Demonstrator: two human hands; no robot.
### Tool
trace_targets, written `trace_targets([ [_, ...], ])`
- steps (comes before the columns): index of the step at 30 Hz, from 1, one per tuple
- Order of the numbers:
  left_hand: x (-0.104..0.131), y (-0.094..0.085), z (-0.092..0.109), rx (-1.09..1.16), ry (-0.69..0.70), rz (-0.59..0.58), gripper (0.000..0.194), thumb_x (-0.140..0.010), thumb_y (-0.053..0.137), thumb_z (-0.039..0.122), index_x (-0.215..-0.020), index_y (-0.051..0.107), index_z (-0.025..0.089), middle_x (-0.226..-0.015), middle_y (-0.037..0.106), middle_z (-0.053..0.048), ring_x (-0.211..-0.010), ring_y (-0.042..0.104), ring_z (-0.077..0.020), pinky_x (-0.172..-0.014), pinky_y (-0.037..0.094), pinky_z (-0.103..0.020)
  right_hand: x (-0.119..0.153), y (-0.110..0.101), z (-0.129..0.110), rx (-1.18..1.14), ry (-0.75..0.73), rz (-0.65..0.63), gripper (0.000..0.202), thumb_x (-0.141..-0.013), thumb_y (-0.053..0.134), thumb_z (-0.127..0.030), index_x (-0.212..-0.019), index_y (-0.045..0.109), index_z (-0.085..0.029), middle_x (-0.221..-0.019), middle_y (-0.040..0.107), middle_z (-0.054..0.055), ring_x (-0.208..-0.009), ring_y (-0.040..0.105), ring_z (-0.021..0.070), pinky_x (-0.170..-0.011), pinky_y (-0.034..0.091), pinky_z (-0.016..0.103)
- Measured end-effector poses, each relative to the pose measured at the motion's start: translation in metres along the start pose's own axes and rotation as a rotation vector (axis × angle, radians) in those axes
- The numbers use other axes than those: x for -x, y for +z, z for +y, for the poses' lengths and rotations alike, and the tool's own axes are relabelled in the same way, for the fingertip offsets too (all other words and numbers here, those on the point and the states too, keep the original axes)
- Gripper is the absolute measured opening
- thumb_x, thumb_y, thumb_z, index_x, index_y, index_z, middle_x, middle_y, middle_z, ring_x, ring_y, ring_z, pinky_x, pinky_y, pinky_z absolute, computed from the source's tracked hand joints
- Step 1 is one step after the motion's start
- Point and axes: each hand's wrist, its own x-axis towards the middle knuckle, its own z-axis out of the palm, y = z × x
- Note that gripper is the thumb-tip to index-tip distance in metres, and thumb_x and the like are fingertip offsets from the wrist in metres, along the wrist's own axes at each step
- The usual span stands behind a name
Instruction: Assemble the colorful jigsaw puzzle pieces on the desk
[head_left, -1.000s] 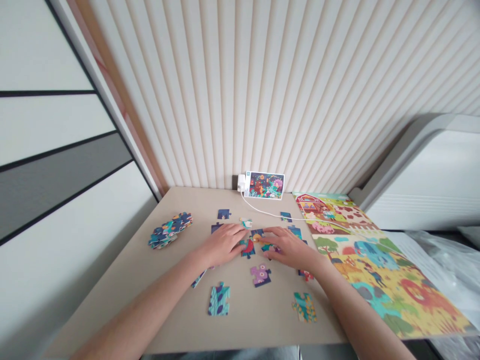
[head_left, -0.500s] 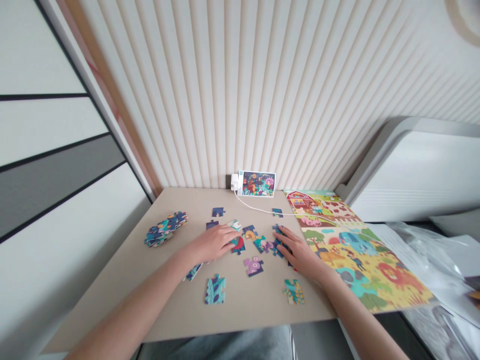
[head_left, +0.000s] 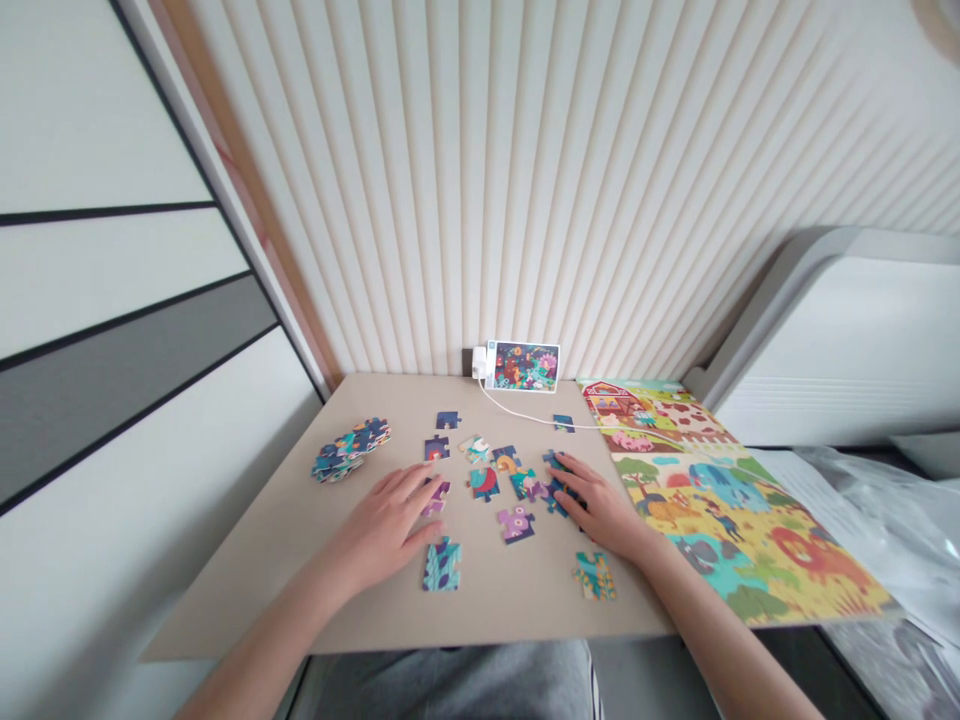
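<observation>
Left hand: the left hand (head_left: 386,525) is spread loosely left of centre, fingertips at the purple piece (head_left: 436,500), thumb beside the teal leaf piece (head_left: 442,566); it grips nothing visible.
Right hand: the right hand (head_left: 600,503) lies open right of centre, fingers over the dark blue pieces (head_left: 553,497); whether they press cannot be told.
Central pieces: the red-patterned piece (head_left: 484,484) and pink piece (head_left: 516,524) lie flat at lower centre of the frame, between the hands.
Handling: sliding pieces flat under light fingertips seems best here; pressing hard could catch a tab on its neighbour.
Alignment: turning each piece until tab faces socket, then pushing straight in, should spare the edges.
Reference: the picture card (head_left: 527,366) stands at centre, beyond the pieces; checking colours against it should help.
Spacing: keeping the pile (head_left: 351,450), left of centre on the desk (head_left: 525,612), apart leaves working room.
</observation>
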Motion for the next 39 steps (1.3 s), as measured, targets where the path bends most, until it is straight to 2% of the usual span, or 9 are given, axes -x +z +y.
trace_targets([
  [5, 0.021, 0.015, -0.002, 0.012, -0.062, 0.03, 0.062, -0.097, 0.052, 0.053, -0.153, 0.041, 0.027, -0.154, 0.046, -0.009, -0.138, 0.047, -0.0292, -0.115, 0.04, -0.047, 0.0, -0.001, -0.003, -0.015, -0.037, -0.02, 0.044, -0.101, 0.05, -0.038, -0.143, 0.057, -0.026, -0.154, 0.047, 0.009, -0.145, 0.041, 0.029, -0.12, 0.036, 0.053],
  [9, 0.025, 0.027, -0.002, 0.018, -0.112, 0.023, 0.058, -0.1, 0.049, 0.049, -0.153, 0.04, 0.027, -0.157, 0.043, -0.007, -0.142, 0.042, -0.0275, -0.118, 0.038, -0.047, 0.0, -0.002, -0.004, -0.023, -0.037, -0.02, 0.043, -0.101, 0.05, -0.039, -0.141, 0.058, -0.026, -0.154, 0.047, 0.01, -0.145, 0.041, 0.0293, -0.119, 0.036, 0.054],
  [13, 0.028, 0.031, -0.002, 0.036, -0.121, 0.042, 0.058, -0.101, 0.049, 0.046, -0.155, 0.037, 0.029, -0.159, 0.041, -0.005, -0.143, 0.041, -0.0268, -0.121, 0.034, -0.048, 0.0, -0.01, -0.007, -0.014, -0.028, 0.039, 0.038, -0.102, 0.048, -0.039, -0.135, 0.064, -0.028, -0.152, 0.05, 0.008, -0.143, 0.043, 0.0299, -0.118, 0.037, 0.054],
  [17, 0.029, 0.032, -0.003, 0.042, -0.116, 0.035, 0.058, -0.101, 0.048, 0.044, -0.156, 0.035, 0.029, -0.16, 0.039, -0.004, -0.145, 0.04, -0.0262, -0.122, 0.033, -0.048, 0.012, -0.027, -0.021, 0.043, 0.033, 0.115, 0.033, -0.101, 0.048, -0.038, -0.126, 0.068, -0.031, -0.136, 0.063, 0.009, -0.127, 0.058, 0.03, -0.107, 0.049, 0.051],
  [20, 0.03, 0.033, -0.004, 0.032, -0.115, 0.024, 0.057, -0.102, 0.047, 0.044, -0.156, 0.035, 0.029, -0.16, 0.038, -0.004, -0.145, 0.039, -0.0261, -0.122, 0.034, -0.048, 0.036, -0.035, -0.036, 0.061, 0.077, 0.136, 0.028, -0.1, 0.05, -0.036, -0.119, 0.071, -0.03, -0.121, 0.068, 0.01, -0.114, 0.064, 0.0298, -0.098, 0.054, 0.049],
  [23, 0.031, 0.035, -0.005, 0.026, -0.105, 0.025, 0.058, -0.102, 0.047, 0.044, -0.156, 0.034, 0.029, -0.16, 0.038, -0.004, -0.145, 0.039, -0.0265, -0.121, 0.034, -0.049, 0.069, -0.03, -0.049, 0.033, 0.121, 0.159, 0.024, -0.098, 0.053, -0.035, -0.112, 0.072, -0.031, -0.114, 0.069, 0.01, -0.108, 0.066, 0.0295, -0.089, 0.059, 0.045],
  [28, 0.031, 0.038, -0.007, 0.044, -0.098, 0.052, 0.058, -0.1, 0.05, 0.043, -0.155, 0.036, 0.031, -0.16, 0.039, -0.005, -0.145, 0.04, -0.0272, -0.121, 0.034, -0.049, 0.112, -0.008, -0.061, 0.103, 0.152, 0.115, 0.03, -0.094, 0.061, -0.037, -0.123, 0.069, -0.039, -0.127, 0.066, 0.008, -0.115, 0.063, 0.0329, -0.092, 0.059, 0.052],
  [32, 0.031, 0.037, -0.007, 0.046, -0.098, 0.05, 0.058, -0.101, 0.049, 0.043, -0.156, 0.035, 0.031, -0.159, 0.04, -0.005, -0.144, 0.041, -0.0273, -0.121, 0.034, -0.05, 0.125, 0.0, -0.062, 0.149, 0.127, 0.112, 0.034, -0.091, 0.065, -0.038, -0.125, 0.068, -0.042, -0.135, 0.063, 0.005, -0.122, 0.061, 0.0355, -0.094, 0.059, 0.054],
  [39, 0.031, 0.034, -0.005, 0.031, -0.114, 0.016, 0.057, -0.102, 0.045, 0.042, -0.156, 0.034, 0.03, -0.16, 0.038, -0.004, -0.147, 0.036, -0.0259, -0.122, 0.032, -0.049, 0.128, 0.002, -0.052, 0.13, 0.126, 0.155, 0.028, -0.091, 0.064, -0.039, -0.118, 0.071, -0.041, -0.135, 0.064, 0.004, -0.122, 0.061, 0.0337, -0.094, 0.06, 0.051],
])
